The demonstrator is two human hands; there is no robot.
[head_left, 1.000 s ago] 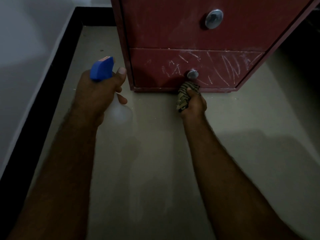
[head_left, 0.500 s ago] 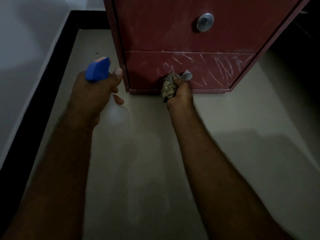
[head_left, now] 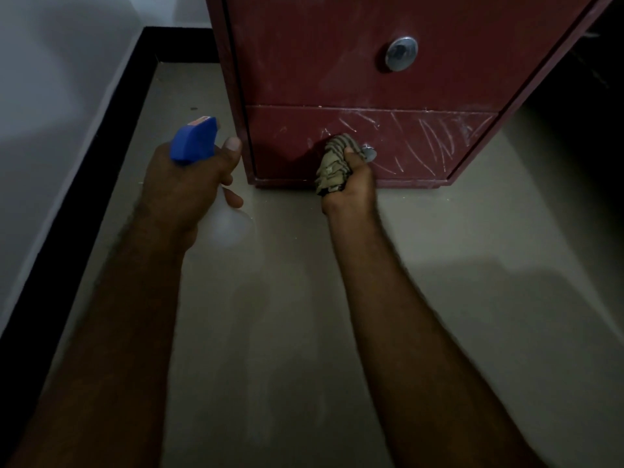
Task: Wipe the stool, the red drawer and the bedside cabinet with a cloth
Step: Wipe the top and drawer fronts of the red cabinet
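Note:
A red cabinet stands on the floor ahead of me. Its bottom red drawer is streaked with white scratch-like marks and has a small round metal knob. My right hand grips a bunched striped cloth and holds it against the drawer front just left of the knob. My left hand holds a spray bottle with a blue head and a pale body, left of the cabinet's corner.
The drawer above carries a larger metal knob. A white wall with a black skirting runs along the left. Grey floor lies beneath my arms. A dark gap opens right of the cabinet.
My right hand has slid the cloth from below the knob to its left side and up onto the drawer face. The left hand has kept its hold on the bottle.

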